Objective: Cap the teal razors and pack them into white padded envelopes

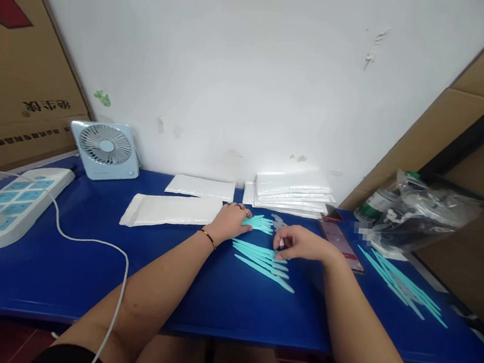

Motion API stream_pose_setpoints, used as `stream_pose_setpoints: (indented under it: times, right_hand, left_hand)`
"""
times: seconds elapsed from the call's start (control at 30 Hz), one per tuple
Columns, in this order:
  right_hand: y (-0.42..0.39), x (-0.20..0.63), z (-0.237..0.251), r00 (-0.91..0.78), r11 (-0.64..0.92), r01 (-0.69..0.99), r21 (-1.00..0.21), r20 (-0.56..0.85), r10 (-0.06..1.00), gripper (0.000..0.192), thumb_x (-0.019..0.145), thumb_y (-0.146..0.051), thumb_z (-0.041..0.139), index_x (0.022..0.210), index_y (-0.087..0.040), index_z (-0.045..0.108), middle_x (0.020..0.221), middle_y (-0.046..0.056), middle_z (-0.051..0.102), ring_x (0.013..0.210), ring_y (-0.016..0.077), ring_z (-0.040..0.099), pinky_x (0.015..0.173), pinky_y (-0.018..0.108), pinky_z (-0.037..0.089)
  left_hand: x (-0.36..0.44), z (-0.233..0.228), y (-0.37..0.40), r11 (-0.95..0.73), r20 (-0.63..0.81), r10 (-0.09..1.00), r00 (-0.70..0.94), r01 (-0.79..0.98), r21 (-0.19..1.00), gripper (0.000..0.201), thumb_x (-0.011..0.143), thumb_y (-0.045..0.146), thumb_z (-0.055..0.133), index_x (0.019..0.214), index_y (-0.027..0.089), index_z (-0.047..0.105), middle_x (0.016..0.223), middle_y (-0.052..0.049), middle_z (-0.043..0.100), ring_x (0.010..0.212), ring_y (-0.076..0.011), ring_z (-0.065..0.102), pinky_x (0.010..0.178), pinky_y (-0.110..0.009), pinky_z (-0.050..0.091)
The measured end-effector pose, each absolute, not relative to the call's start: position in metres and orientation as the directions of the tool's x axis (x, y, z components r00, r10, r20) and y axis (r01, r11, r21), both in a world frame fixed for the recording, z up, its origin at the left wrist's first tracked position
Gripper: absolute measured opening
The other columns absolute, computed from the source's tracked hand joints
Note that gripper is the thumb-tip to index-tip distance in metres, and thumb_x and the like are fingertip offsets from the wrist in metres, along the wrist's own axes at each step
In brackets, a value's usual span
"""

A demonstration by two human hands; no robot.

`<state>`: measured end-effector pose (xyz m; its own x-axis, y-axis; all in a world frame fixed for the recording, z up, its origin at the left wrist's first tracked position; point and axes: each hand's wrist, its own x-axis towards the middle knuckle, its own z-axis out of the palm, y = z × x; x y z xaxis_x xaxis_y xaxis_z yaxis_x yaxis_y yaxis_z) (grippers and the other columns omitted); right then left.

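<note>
My left hand [232, 224] is closed around one end of a bunch of slim teal sticks [260, 223], whose other ends fan out to the right. Just in front of it, a second fan of the same sticks [260, 258] with pale translucent tips lies on the blue table [222, 310]. My right hand [302, 244] has its fingers curled in a pinch at the tips of that fan. Whatever it grips is too small to make out. Behind its fingers lie a few translucent grey pieces [278, 222].
White padded mailers [292, 189] are stacked by the wall, with one mailer [175, 211] beside my left hand. A phone [340, 244], more teal sticks [403, 280] and a plastic-bagged item [416, 219] are right. A fan [107, 150], power strip [28, 202] and white cable [93, 241] are left.
</note>
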<state>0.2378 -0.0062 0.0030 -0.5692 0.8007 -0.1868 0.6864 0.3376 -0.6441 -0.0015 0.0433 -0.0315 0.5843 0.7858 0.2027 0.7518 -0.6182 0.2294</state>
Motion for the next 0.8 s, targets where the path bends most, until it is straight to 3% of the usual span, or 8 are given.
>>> stream_pose_setpoints:
  times: [0.1,0.23,0.4,0.57,0.67,0.8]
  right_hand:
    - [-0.006,0.23,-0.002,-0.574,0.332,0.7,-0.632,-0.222,0.788,0.026,0.064,-0.039,0.074,0.078,-0.018,0.065,0.063,-0.002,0.052,0.058,0.011,0.047,0.051,0.023,0.036]
    - [-0.004,0.23,-0.007,-0.559,0.312,0.694,-0.649,-0.213,0.801,0.023,0.068,-0.037,0.07,0.077,-0.018,0.062,0.062,-0.003,0.05,0.056,0.0102,0.044,0.051,0.023,0.035]
    - [-0.004,0.229,-0.004,-0.442,0.298,0.678,-0.672,-0.048,0.896,0.022,0.073,-0.038,0.064,0.08,-0.017,0.061,0.057,-0.004,0.046,0.054,0.01,0.042,0.05,0.023,0.033]
    - [0.003,0.234,-0.008,-0.32,0.281,0.67,-0.687,0.074,0.944,0.027,0.073,-0.043,0.063,0.08,-0.017,0.061,0.059,-0.002,0.051,0.054,0.011,0.043,0.05,0.023,0.033]
    - [0.01,0.247,-0.013,-0.237,0.255,0.731,-0.633,0.115,0.965,0.029,0.072,-0.045,0.063,0.079,-0.017,0.062,0.06,-0.001,0.053,0.054,0.0117,0.044,0.05,0.023,0.033]
    - [0.009,0.258,-0.01,-0.207,0.243,0.793,-0.559,0.129,0.97,0.033,0.072,-0.048,0.063,0.084,-0.018,0.064,0.058,-0.001,0.052,0.054,0.0129,0.045,0.05,0.025,0.034]
  left_hand:
    - [-0.001,-0.03,0.043,-0.642,0.193,0.766,0.613,0.737,0.211,0.026,0.08,0.039,0.058,0.101,0.025,0.065,0.101,-0.004,0.065,0.096,-0.0227,0.058,0.083,-0.033,0.04]
    - [-0.001,-0.026,0.04,-0.643,0.25,0.764,0.595,0.732,0.224,0.032,0.081,0.042,0.057,0.108,0.025,0.063,0.107,-0.005,0.064,0.101,-0.0235,0.057,0.084,-0.033,0.039]
    - [0.002,-0.016,0.03,-0.724,0.292,0.689,0.663,0.613,0.318,0.036,0.09,0.048,0.04,0.096,0.024,0.066,0.094,-0.001,0.069,0.091,-0.0179,0.061,0.079,-0.03,0.037]
    - [0.005,-0.013,0.028,-0.748,0.252,0.663,0.705,0.618,0.241,0.028,0.089,0.04,0.047,0.081,0.022,0.067,0.084,0.0,0.07,0.08,-0.0168,0.062,0.075,-0.03,0.035]
    - [0.001,-0.017,0.033,-0.71,0.285,0.702,0.653,0.67,0.215,0.025,0.088,0.039,0.049,0.085,0.024,0.069,0.091,-0.001,0.07,0.089,-0.0191,0.06,0.078,-0.031,0.035]
    - [-0.005,-0.026,0.041,-0.674,0.273,0.737,0.618,0.699,0.238,0.033,0.081,0.045,0.056,0.107,0.027,0.065,0.108,-0.003,0.065,0.102,-0.0226,0.055,0.083,-0.032,0.036]
